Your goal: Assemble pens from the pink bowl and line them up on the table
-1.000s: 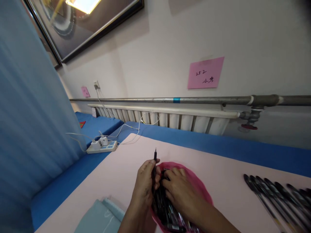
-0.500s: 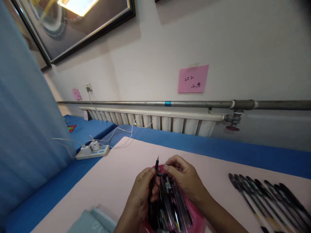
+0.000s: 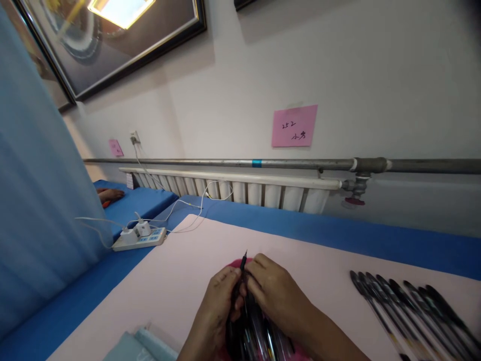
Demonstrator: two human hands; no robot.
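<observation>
In my left hand (image 3: 220,296), thumb and fingers pinch a slim black pen (image 3: 244,260) whose pointed tip faces up and away. My right hand (image 3: 276,288) is closed, its curled fingertips against the pen just beside the left fingers; the contact is partly hidden. Below both hands sits a pink container (image 3: 236,262), mostly covered by them. It is full of dark and clear pens (image 3: 259,331), lying lengthwise and blurred toward the bottom edge.
A row of several dark brush-like tools (image 3: 409,306) lies at right on the pink sheet (image 3: 180,281). Folded light-blue cloth (image 3: 131,347) is at lower left. A power strip (image 3: 141,239) with white cables stands on the blue surface. Another person's hand (image 3: 111,194) shows at far left.
My right hand has moved left and inward over the container to the pen, covering more of the contents. Another person's hand has appeared at the far left table.
</observation>
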